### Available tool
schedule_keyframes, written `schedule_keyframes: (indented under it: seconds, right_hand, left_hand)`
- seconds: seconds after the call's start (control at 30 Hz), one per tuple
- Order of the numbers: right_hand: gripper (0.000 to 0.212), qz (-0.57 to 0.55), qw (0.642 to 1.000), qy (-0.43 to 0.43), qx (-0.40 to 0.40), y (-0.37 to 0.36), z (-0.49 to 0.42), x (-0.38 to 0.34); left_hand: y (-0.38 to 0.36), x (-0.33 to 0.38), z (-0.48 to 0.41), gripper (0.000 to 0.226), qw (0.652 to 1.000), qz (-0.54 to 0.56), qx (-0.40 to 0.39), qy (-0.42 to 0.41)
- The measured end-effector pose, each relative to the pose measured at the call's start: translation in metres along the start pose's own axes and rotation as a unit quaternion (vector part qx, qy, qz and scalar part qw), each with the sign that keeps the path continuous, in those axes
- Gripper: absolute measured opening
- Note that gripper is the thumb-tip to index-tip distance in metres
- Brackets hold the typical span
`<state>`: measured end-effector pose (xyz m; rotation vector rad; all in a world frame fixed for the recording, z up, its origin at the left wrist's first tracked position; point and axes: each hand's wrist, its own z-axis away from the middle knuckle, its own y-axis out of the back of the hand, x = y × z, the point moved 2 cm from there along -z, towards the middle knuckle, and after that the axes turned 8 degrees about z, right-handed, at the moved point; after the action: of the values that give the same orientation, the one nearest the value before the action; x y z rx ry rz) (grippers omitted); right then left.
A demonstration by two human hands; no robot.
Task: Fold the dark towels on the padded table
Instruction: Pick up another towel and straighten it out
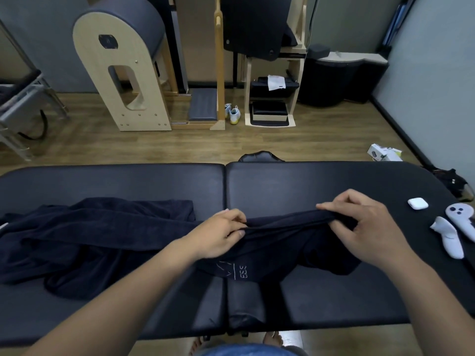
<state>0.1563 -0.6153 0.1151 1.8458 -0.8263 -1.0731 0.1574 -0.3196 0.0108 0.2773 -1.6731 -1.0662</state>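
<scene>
On the dark towel [282, 242] we read small white stitching [243, 272] near its front edge: letters like "ESS" beside a thin line (the mark next to it is too faint for us). The left hand [221, 232] pinches the towel's raised upper edge between thumb and fingers; the right hand [365, 227] curls round the same edge further right. The towel lies across the middle of the padded table [334, 186], with more dark cloth [102, 240] heaped to its left.

Two hands [218, 232] [370, 232], two controllers [460, 214] [448, 238] — one earbud case [417, 203].
</scene>
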Motion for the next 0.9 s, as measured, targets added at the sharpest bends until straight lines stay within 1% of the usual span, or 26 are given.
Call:
schedule_keyframes:
  seconds: [0.1, 0.17, 0.23, 0.27, 0.33, 0.37, 0.4, 0.43, 0.47, 0.53, 0.57, 0.6, 0.63, 0.67, 0.7, 0.77, 0.8, 0.87, 0.9]
  right_hand:
    - [0.040, -0.006, 1.000, -0.002, -0.017, 0.000, 0.002, -0.007]
    - [0.038, 0.000, 1.000, -0.006, -0.026, 0.000, 0.003, -0.008]
    - [0.035, 0.017, 0.999, -0.023, -0.035, 0.000, 0.004, -0.006]
    - [0.034, 0.032, 0.998, -0.038, -0.048, 0.000, 0.004, -0.003]
    - [0.027, 0.052, 0.992, -0.059, -0.097, 0.000, 0.001, 0.004]
    - [0.021, 0.048, 0.990, -0.063, -0.116, 0.002, -0.004, 0.006]
    - [0.013, 0.046, 0.990, -0.063, -0.120, 0.008, -0.012, 0.005]
    - [0.004, 0.038, 0.992, -0.061, -0.103, 0.017, -0.024, 0.005]
    - [0.005, 0.025, 0.996, -0.059, -0.060, 0.032, -0.042, 0.002]
    - [0.015, -0.005, 0.995, -0.055, 0.077, 0.077, -0.084, -0.006]
    - [0.016, -0.016, 0.987, -0.051, 0.152, 0.105, -0.104, -0.011]
    - [0.016, -0.031, 0.975, -0.058, 0.214, 0.131, -0.119, -0.016]
    - [0.013, -0.055, 0.963, -0.064, 0.256, 0.151, -0.131, -0.013]
    - [0.009, -0.062, 0.958, -0.071, 0.272, 0.164, -0.137, -0.008]
    - [0.008, -0.054, 0.959, -0.073, 0.267, 0.171, -0.138, 0.001]
    - [0.022, -0.016, 0.973, -0.083, 0.216, 0.171, -0.131, 0.019]
    - [0.024, 0.009, 0.978, -0.097, 0.185, 0.167, -0.127, 0.028]
    - [0.021, 0.086, 0.983, -0.118, 0.115, 0.156, -0.119, 0.040]
    - [0.021, 0.134, 0.980, -0.126, 0.079, 0.149, -0.118, 0.045]
  left_hand:
    - [0.007, -0.006, -0.007, 0.027, 0.998, -0.035, -0.035, -0.024]
    - [0.020, -0.013, -0.010, 0.024, 0.998, -0.042, -0.040, -0.040]
    - [0.038, -0.012, -0.011, 0.020, 0.997, -0.041, -0.025, -0.052]
    - [0.048, -0.009, -0.010, 0.019, 0.998, -0.038, -0.005, -0.056]
    - [0.078, 0.006, -0.010, 0.020, 0.996, -0.027, 0.059, -0.064]
    - [0.100, 0.023, -0.013, 0.021, 0.992, -0.011, 0.098, -0.077]
    - [0.126, 0.044, -0.018, 0.023, 0.986, 0.007, 0.133, -0.100]
    - [0.157, 0.071, -0.026, 0.025, 0.977, 0.015, 0.167, -0.133]
    - [0.190, 0.102, -0.035, 0.024, 0.963, 0.005, 0.205, -0.172]
    - [0.251, 0.167, -0.049, 0.018, 0.919, -0.025, 0.302, -0.254]
    - [0.276, 0.193, -0.054, 0.014, 0.897, -0.017, 0.349, -0.272]
    - [0.292, 0.210, -0.057, 0.009, 0.886, -0.001, 0.377, -0.271]
    - [0.299, 0.218, -0.059, 0.008, 0.885, 0.000, 0.377, -0.273]
    - [0.299, 0.217, -0.060, 0.012, 0.895, -0.024, 0.351, -0.274]
    - [0.293, 0.206, -0.060, 0.014, 0.911, -0.057, 0.306, -0.270]
    - [0.271, 0.167, -0.059, 0.012, 0.945, -0.099, 0.223, -0.216]
    - [0.258, 0.145, -0.057, 0.012, 0.960, -0.098, 0.199, -0.173]
    - [0.233, 0.110, -0.053, 0.013, 0.977, -0.055, 0.179, -0.100]
    - [0.221, 0.099, -0.051, 0.013, 0.981, -0.032, 0.174, -0.080]
